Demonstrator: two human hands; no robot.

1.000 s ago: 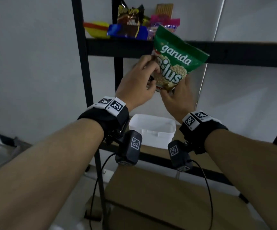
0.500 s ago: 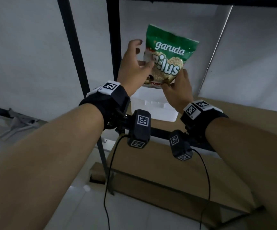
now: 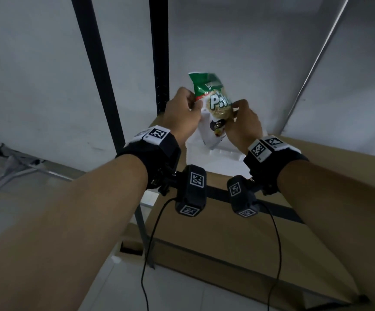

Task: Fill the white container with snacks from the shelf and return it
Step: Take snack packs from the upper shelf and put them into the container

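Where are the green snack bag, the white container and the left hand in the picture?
green snack bag (image 3: 215, 102), head view, on its printed front.
white container (image 3: 218, 157), head view, on its near rim.
left hand (image 3: 182, 115), head view, on the back of the hand.

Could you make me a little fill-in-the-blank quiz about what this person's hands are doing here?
1. The snack bag is mostly ____ at the top.
2. The bag is gripped by ____ hands, the left hand and the right hand.
3. Just below the bag sits the ____ container.
4. That container rests on a brown ____ shelf board.

Missing words: green; both; white; cardboard-coloured
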